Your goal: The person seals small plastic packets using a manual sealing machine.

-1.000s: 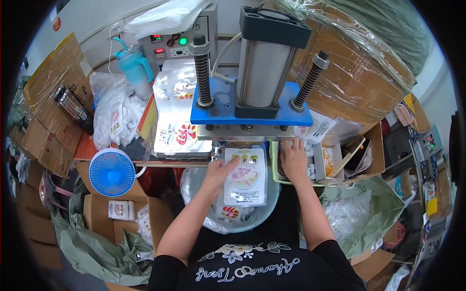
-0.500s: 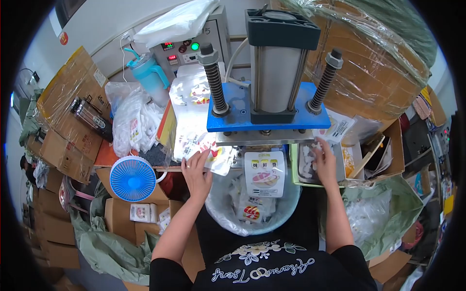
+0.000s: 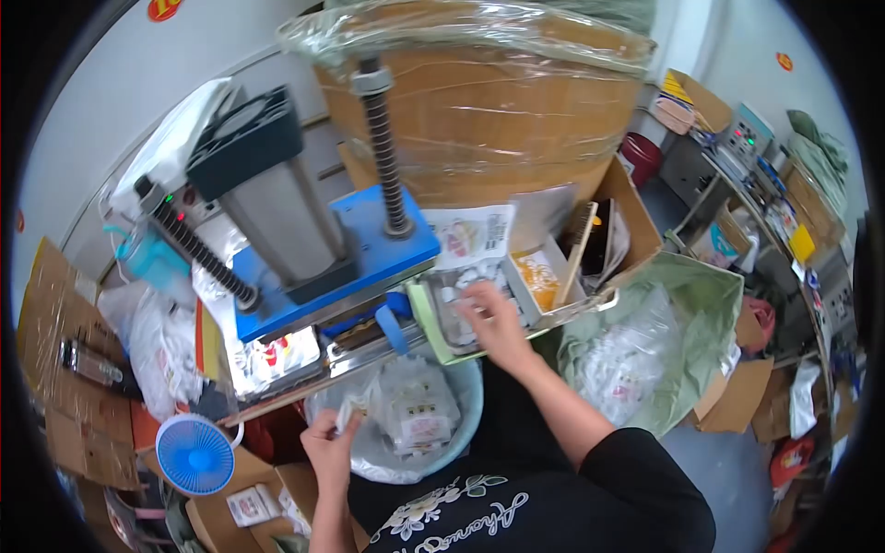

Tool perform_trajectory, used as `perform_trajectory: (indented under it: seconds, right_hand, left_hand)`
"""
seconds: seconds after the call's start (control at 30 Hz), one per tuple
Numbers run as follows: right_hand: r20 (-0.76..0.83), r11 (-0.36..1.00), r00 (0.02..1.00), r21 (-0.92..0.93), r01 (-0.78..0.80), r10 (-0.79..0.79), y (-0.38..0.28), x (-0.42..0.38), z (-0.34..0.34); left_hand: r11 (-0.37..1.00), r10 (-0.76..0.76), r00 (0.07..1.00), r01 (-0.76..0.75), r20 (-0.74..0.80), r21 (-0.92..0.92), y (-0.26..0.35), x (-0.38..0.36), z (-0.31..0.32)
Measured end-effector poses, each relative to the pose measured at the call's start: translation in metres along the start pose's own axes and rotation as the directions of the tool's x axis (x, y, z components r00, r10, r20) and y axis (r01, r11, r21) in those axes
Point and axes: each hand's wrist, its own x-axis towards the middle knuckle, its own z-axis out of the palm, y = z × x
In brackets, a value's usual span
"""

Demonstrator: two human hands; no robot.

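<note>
My left hand [image 3: 330, 444] is closed at the rim of a pale blue tub [image 3: 471, 405], pinching a piece of clear plastic [image 3: 356, 405]. Inside the tub lie printed plastic pouches [image 3: 422, 419] in a clear liner. My right hand [image 3: 498, 327] reaches over a light green tray [image 3: 426, 313], its fingertips closed on a small white plastic piece [image 3: 449, 295]. More small white pieces lie in the tray. To the left stands a press with a blue plate [image 3: 369, 230]. A printed pouch [image 3: 288, 355] lies on the bench below it.
A box of orange bits [image 3: 536, 276] stands right of the tray. Beyond rises a large wrapped carton [image 3: 498, 120]. A green-lined box [image 3: 687, 304] holds bagged pieces at right. A blue fan [image 3: 195, 456] and an open carton [image 3: 207, 511] are at lower left.
The view has turned right. My left hand has left the printed pouch by the press and come to the tub. My right hand stays at the tray. A blue strip now hangs by the press.
</note>
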Motion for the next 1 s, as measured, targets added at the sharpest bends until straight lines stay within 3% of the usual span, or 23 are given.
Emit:
perform_trajectory:
  seconds: [0.03, 0.07, 0.1, 0.2, 0.27, 0.3, 0.33, 0.37, 0.43, 0.5, 0.57, 0.63, 0.67, 0.73, 0.77, 0.83, 0.93, 1.0]
  right_hand:
    - [0.096, 0.995, 0.995, 0.084, -0.047, 0.039, -0.019, -0.006, 0.006]
    - [0.136, 0.996, 0.987, 0.025, 0.088, -0.09, -0.026, -0.011, 0.015]
    - [0.168, 0.977, 0.965, 0.1, 0.188, -0.203, -0.037, -0.016, 0.025]
    - [0.27, 0.953, 0.916, 0.142, 0.268, -0.298, -0.049, -0.028, 0.035]
    - [0.431, 0.973, 0.873, 0.077, 0.218, -0.23, -0.047, -0.031, 0.047]
    - [0.415, 0.968, 0.875, 0.101, 0.23, -0.251, -0.042, -0.033, 0.05]
    - [0.518, 0.985, 0.838, 0.06, 0.164, -0.171, -0.038, -0.031, 0.046]
    - [0.586, 0.991, 0.8, 0.048, 0.124, -0.128, -0.038, -0.031, 0.042]
    - [0.719, 0.979, 0.686, -0.04, 0.201, -0.112, -0.037, -0.028, 0.037]
    - [0.774, 0.989, 0.633, -0.073, 0.126, -0.023, -0.043, -0.025, 0.034]
    - [0.806, 0.993, 0.592, -0.077, 0.089, 0.009, -0.046, -0.026, 0.042]
    - [0.529, 0.995, 0.844, 0.076, 0.064, -0.094, -0.049, -0.027, 0.049]
    - [0.537, 0.995, 0.838, 0.073, 0.07, -0.098, -0.048, -0.023, 0.049]
    - [0.281, 0.965, 0.937, -0.1, 0.242, -0.206, -0.041, -0.012, 0.04]
    - [0.288, 0.963, 0.934, -0.104, 0.248, -0.21, -0.04, -0.006, 0.032]
    - [0.29, 0.893, 0.938, -0.345, 0.289, -0.191, -0.038, 0.004, 0.014]
    - [0.342, 0.81, 0.919, -0.471, 0.349, -0.197, -0.023, 0.005, -0.008]
    - [0.342, 0.843, 0.933, -0.465, 0.271, -0.111, -0.013, 0.006, -0.012]
  left_hand:
    - [1.0, -0.028, 0.999, 0.028, 0.023, 0.007, -0.006, -0.002, 0.009]
    - [0.998, -0.056, 0.997, 0.055, 0.046, 0.017, -0.015, -0.002, 0.019]
    - [0.999, -0.046, 0.997, 0.045, 0.064, 0.019, -0.023, -0.002, 0.028]
    - [0.991, -0.081, 0.993, 0.089, 0.083, -0.096, -0.03, 0.0, 0.05]
    - [0.973, -0.162, 0.985, 0.168, 0.053, -0.16, -0.02, -0.003, 0.053]
    - [0.992, -0.127, 0.989, 0.126, 0.079, 0.008, -0.034, -0.001, 0.044]
    - [0.998, -0.033, 0.995, 0.029, 0.096, 0.047, -0.026, -0.004, 0.041]
    - [0.981, -0.121, 0.976, 0.089, 0.183, 0.175, -0.028, -0.005, 0.033]
    - [0.991, -0.071, 0.954, 0.035, 0.292, 0.128, -0.035, -0.011, 0.029]
    - [0.987, -0.161, 0.917, 0.139, 0.364, 0.086, -0.037, -0.011, 0.027]
    - [0.975, -0.216, 0.924, 0.219, 0.317, 0.024, -0.03, -0.008, 0.031]
    - [0.961, -0.247, 0.922, 0.272, 0.298, -0.042, -0.027, 0.004, 0.034]
    - [0.946, -0.274, 0.924, 0.308, 0.267, -0.097, -0.029, 0.011, 0.036]
    - [0.926, -0.299, 0.925, 0.341, 0.235, -0.162, -0.018, 0.024, 0.04]
    - [0.874, -0.342, 0.913, 0.396, 0.223, -0.28, -0.005, 0.029, 0.042]
    - [0.754, -0.403, 0.88, 0.474, 0.25, -0.454, 0.003, 0.041, 0.045]
    - [0.652, -0.404, 0.88, 0.469, 0.251, -0.595, 0.006, 0.058, 0.054]
    - [0.63, -0.399, 0.875, 0.478, 0.273, -0.612, 0.005, 0.063, 0.057]
